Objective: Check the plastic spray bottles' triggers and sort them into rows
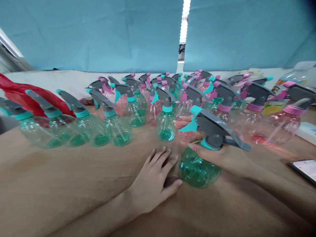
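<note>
My right hand (222,157) is wrapped round the neck of a green spray bottle (197,171) with a grey and turquoise trigger head. The bottle is tilted, its nozzle pointing left. Flat on the wooden table (81,187), my left hand (154,179) lies with fingers spread, just left of that bottle and holding nothing. Beyond my left hand stands another green spray bottle (166,126), upright. Some fingertips of my right hand are partly hidden behind the trigger head.
Green spray bottles (120,131) line the left side, before a red plastic bag (32,98). Pink spray bottles (278,125) and more green ones crowd the back and right. A phone (304,169) lies at the right edge, near a large clear bottle (295,77). Blue sheeting (98,36) hangs behind.
</note>
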